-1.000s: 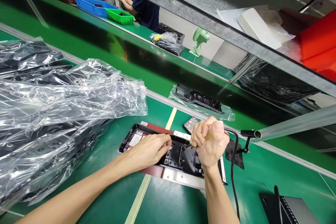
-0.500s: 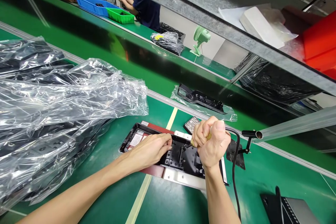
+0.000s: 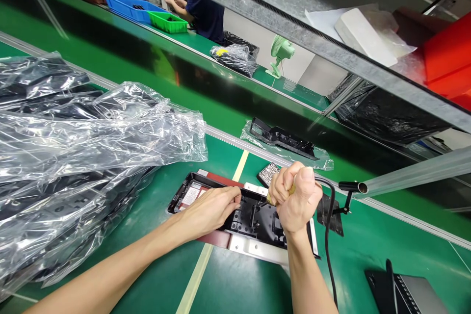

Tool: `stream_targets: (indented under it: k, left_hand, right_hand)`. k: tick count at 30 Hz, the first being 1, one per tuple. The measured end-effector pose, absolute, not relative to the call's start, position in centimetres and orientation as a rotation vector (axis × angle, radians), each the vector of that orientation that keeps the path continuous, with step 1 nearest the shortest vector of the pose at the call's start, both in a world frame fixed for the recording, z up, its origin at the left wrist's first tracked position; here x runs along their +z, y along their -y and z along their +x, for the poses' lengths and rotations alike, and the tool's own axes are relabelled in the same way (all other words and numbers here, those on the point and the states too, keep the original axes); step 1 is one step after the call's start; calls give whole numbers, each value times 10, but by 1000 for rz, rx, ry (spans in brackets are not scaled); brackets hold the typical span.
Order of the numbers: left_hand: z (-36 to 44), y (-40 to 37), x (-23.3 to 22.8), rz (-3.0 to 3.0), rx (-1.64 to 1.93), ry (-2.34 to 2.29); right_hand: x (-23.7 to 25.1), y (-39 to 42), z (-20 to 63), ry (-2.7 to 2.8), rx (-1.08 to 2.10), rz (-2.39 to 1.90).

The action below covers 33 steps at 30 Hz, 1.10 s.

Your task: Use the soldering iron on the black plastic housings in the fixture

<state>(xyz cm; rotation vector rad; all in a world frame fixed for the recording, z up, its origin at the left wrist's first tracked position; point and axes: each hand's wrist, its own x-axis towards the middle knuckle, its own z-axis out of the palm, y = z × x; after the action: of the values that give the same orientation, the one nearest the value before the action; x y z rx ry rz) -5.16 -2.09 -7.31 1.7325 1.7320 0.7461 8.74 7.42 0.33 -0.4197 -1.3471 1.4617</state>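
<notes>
Bags: clear plastic bags (image 3: 84, 157) of black parts lie heaped at far left, unmoved over the last second.
Left hand: left hand (image 3: 211, 210) rests palm down on the black plastic housing (image 3: 253, 218), fingers loosely curled and pressing its upper edge; position unchanged.
Housing: seated in a flat fixture plate (image 3: 257, 251) on the green bench (image 3: 235, 284), between the two hands.
Right hand: right hand (image 3: 296, 196) is clenched in a full fist around a yellow-handled corded tool (image 3: 291, 190), tip down at the housing's top edge; only a slight rise is noted.
Cord: black cord (image 3: 327, 235) trails right and down.
Judgement: same spot remains under work.
</notes>
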Motion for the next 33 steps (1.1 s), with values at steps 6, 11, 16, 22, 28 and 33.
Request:
stream_targets:
  k: [6, 11, 16, 22, 28, 33]
  left_hand:
    - [-51, 21, -71, 1735, 726, -1728]
    - [-52, 20, -72, 1738, 723, -1734]
    - [-51, 19, -73, 1738, 725, -1730]
    - [-50, 20, -71, 1755, 693, -1744]
    - [-51, 18, -74, 1775, 705, -1741]
    - [-51, 19, -75, 1779, 710, -1741]
  right_hand:
    - [3, -75, 88, 1346, 1466, -428]
    - [3, -75, 89, 1351, 1471, -422]
    - [2, -75, 88, 1359, 1468, -415]
    - [3, -75, 88, 1356, 1470, -418]
    - [4, -75, 88, 1369, 1462, -408]
    - [3, -74, 88, 1369, 1458, -416]
